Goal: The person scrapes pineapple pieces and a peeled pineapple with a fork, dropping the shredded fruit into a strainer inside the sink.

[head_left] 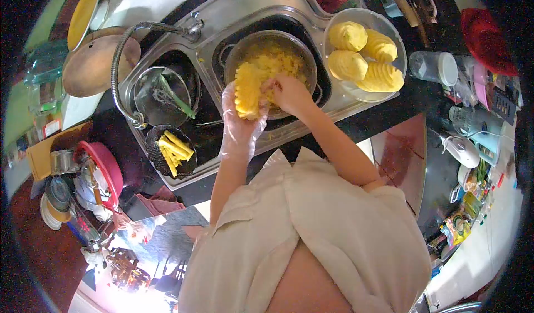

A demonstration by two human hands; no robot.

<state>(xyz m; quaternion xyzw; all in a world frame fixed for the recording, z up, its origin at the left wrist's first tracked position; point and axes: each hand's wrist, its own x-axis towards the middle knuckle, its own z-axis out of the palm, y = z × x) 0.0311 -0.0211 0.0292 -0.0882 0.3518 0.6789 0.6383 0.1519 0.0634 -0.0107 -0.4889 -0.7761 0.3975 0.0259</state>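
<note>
My left hand [238, 125], in a clear plastic glove, is closed around a peeled pineapple [248, 93] with spiral grooves cut into its side. The fruit is held over a round metal pot [307, 57] in the sink basin, and yellow pineapple scraps [278, 57] fill much of that pot. My bare right hand [292, 95] is against the fruit's right side, fingers bent together in a pinch. Whatever they hold, if anything, is hidden. To the right, a clear bowl [332, 25] holds several more peeled pineapples [348, 65].
In the left basin is a clear round bowl [146, 99] with a green-handled tool [181, 103]. A black basket [153, 138] carries yellow strips [175, 150]. The faucet hose [115, 71] arches at left. A lidded jar [434, 68] lies right of the pineapples; a pink basin [111, 168] stands lower left.
</note>
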